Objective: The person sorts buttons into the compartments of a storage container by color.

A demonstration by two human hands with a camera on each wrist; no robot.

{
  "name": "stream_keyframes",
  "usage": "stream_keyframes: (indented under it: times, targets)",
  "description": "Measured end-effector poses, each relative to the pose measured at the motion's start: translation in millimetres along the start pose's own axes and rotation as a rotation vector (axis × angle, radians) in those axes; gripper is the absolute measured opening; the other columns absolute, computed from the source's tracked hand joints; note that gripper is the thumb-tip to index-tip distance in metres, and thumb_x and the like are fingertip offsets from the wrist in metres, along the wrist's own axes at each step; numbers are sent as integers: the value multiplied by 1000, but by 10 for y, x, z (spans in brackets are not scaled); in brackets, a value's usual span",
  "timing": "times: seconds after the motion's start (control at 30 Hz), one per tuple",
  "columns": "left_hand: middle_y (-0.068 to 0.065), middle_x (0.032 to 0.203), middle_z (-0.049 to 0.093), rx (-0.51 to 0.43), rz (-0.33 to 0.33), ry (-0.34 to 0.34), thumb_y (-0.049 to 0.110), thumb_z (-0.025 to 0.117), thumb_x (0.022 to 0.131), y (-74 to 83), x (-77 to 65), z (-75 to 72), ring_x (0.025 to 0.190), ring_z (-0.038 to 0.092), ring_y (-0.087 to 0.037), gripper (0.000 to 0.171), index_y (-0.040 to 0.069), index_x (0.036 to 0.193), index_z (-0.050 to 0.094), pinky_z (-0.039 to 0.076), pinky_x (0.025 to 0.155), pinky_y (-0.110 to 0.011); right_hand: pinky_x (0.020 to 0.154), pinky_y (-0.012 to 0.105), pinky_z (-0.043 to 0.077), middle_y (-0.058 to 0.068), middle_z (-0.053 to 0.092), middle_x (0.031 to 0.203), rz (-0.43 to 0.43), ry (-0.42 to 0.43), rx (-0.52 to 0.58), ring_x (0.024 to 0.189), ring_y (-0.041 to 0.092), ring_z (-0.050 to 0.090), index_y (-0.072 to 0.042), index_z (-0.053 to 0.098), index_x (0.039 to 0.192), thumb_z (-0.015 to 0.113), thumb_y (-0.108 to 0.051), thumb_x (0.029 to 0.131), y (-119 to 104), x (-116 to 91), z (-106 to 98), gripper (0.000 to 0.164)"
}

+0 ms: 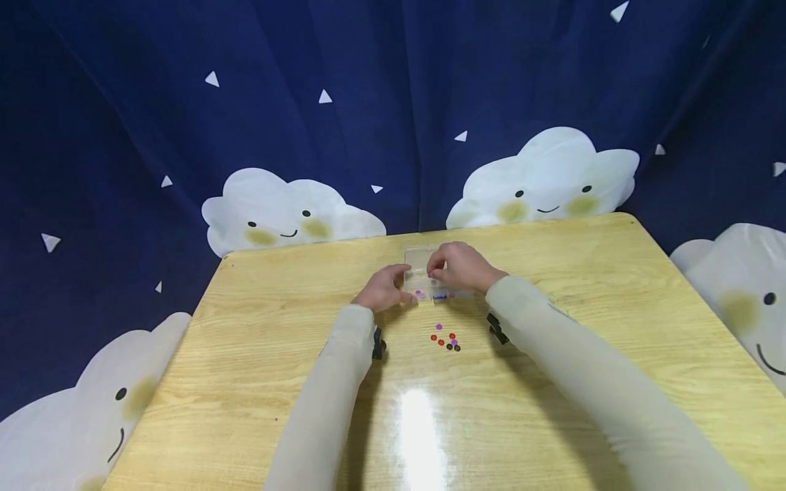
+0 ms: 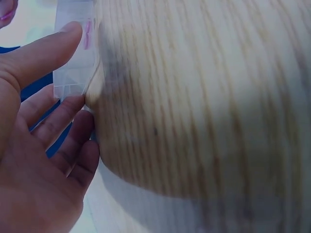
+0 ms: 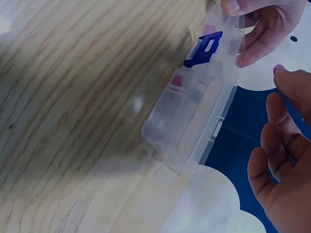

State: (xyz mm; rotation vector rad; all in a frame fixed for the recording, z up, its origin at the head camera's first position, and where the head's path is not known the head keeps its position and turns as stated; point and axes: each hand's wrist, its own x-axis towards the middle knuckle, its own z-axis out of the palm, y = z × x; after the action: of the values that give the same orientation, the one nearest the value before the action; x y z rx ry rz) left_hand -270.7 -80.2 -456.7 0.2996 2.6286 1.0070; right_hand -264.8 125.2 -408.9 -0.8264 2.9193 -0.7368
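Navy curtain (image 1: 368, 68) behind our desk (image 1: 245, 368), clear box (image 1: 417, 258) near the far edge, our left hand (image 1: 382, 288) gripping its side, our right hand (image 1: 463, 264) pinching a purple disc (image 3: 279, 69), loose discs (image 1: 441, 342) nearer us

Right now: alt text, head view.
A person's left hand holds a clear plastic box on a wooden table while the right hand pinches a purple piece over it. Red, purple and dark discs lie nearer the camera; a navy cloud-print curtain hangs behind.
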Motion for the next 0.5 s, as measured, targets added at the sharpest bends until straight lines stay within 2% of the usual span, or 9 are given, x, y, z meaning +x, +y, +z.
stream_keyframes:
  times: [0.17,0.5]
  targets:
    - [-10,151,49,20,4,-1,23,82,81,23,10,-26,141,44,-27,77,17,149,46,36,119,-42,81,39,51,4,74,93,29,-9,7,84,19,59,-11,78,91,67,-15,92,-38,66,-10,12]
    - [-11,147,51,18,-10,-15,22,82,81,11,11,-24,138,47,-28,77,17,149,45,39,116,-43,87,40,53,5,77,96,70,-62,15,86,20,63,-11,79,91,67,-13,92,-56,122,144,12]
